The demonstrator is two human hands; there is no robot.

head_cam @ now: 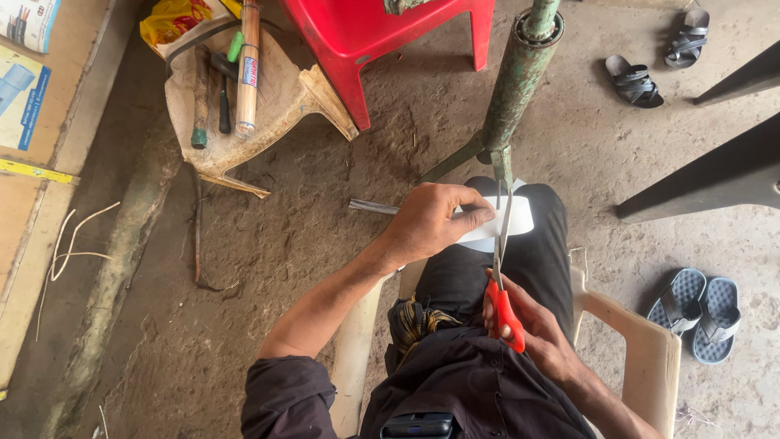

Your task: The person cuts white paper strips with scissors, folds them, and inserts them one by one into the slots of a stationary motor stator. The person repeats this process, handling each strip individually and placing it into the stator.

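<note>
- Packed dirt floor fills most of the frame, grey-brown and rough, under everything else.
- Below me, at the lower middle, is the cream plastic chair I sit on, its armrest showing at the lower right.
- At the top centre stands a red plastic chair, with one leg coming down toward the middle.
- To its left, in the upper left, lies an overturned beige plastic stool with a few long-handled tools resting on it.
- A green metal post slants down from the top centre to just above my hands.
- At the lower right sits a pair of grey sandals; another dark pair lies apart in the upper right.
- My left hand, at centre frame, pinches the left end of a white strip, thumb on top and fingers curled beneath.
- That white strip lies across my lap at centre, just below the post's foot, with its right end free.
- My right hand, lower centre, is curled round the red handles of the scissors.
- Their blades point up the frame, slightly parted, and cross the strip near its middle.
</note>
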